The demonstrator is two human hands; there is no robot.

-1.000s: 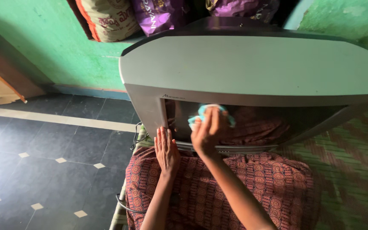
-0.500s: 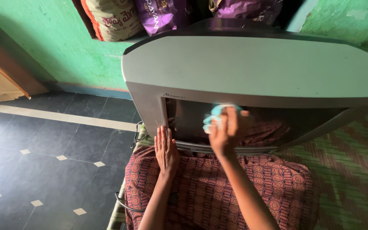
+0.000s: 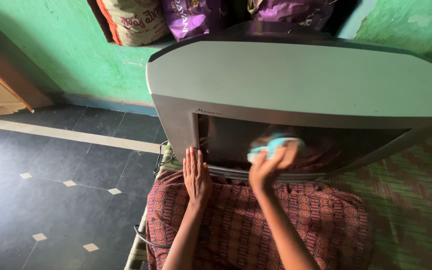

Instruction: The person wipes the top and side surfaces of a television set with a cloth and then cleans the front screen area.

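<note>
We note sacks (image 3: pixel 136 20) on a ledge behind the grey television (image 3: pixel 296 80), which sits on patterned red cloth (image 3: pixel 276 220). Left hand (image 3: pixel 196 176) lies flat, fingers extended, at the set's lower corner. Right hand (image 3: pixel 268 165), raised, pinches a blue rag (image 3: pixel 271 146) against the screen.

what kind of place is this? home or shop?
Most likely a room in a home: an old boxy television on a patterned cloth, green painted wall, dark tiled floor, and filled sacks in a wall niche.
</note>
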